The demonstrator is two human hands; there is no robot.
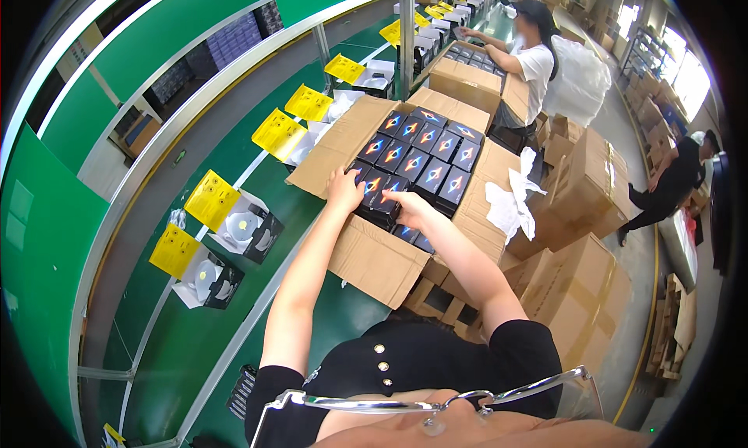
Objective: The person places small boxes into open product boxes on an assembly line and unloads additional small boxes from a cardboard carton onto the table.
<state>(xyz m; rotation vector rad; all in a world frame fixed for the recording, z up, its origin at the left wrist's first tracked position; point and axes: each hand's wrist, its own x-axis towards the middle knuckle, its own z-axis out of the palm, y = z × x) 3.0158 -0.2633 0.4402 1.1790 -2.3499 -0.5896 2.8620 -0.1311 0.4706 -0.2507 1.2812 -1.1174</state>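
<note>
Factory packing line, green conveyor (195, 323) alongside. Left hand (344, 188) and right hand (407, 207) clasp dark box (382, 199) at near edge of open carton (374, 257). Farther along belt: yellow-leafleted open boxes (234, 218), co-worker (530, 58).

A factory packing line, by every sign. Long green conveyor belt (195, 323) curving away past a grey metal rail, carrying open black product boxes with yellow leaflets (212, 200) at even spacing. Beside it, a large open brown cardboard carton (374, 257) filled with rows of small dark printed boxes (421, 156). More sealed brown cartons stacked on the grey concrete floor (580, 288). Further along the same line, another worker in a white shirt (530, 58) at a second carton.
</note>
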